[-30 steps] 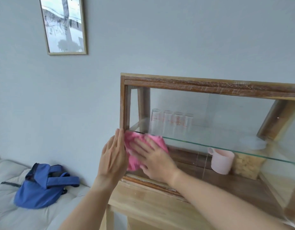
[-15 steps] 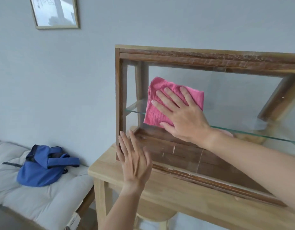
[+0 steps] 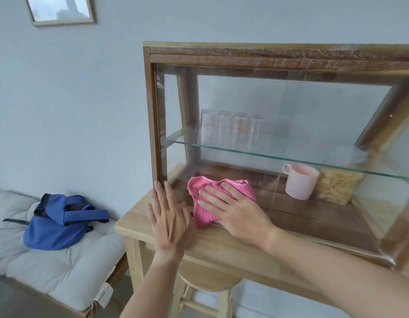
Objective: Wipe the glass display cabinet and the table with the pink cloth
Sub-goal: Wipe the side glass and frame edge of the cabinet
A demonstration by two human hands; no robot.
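Note:
The glass display cabinet [image 3: 279, 53] has a dark wooden frame and stands on a light wooden table [image 3: 222, 251]. My right hand [image 3: 235, 210] lies flat on the crumpled pink cloth [image 3: 203, 212] and presses it against the lower left part of the front glass. My left hand [image 3: 169, 219] rests flat, fingers apart, at the cabinet's bottom left corner, beside the cloth. Inside, several clear glasses [image 3: 231, 129] stand on the glass shelf [image 3: 268, 154].
A pink mug [image 3: 300, 182] and a clear container of pale food [image 3: 339, 187] stand on the cabinet floor. A blue bag [image 3: 58, 221] lies on a grey cushion [image 3: 26, 260] at the left. A wooden stool [image 3: 205, 288] stands under the table. A framed picture [image 3: 61, 10] hangs on the wall.
My right hand has slid the pink cloth down the front glass from the upper left area to the bottom left. My left hand stays near the bottom left corner.

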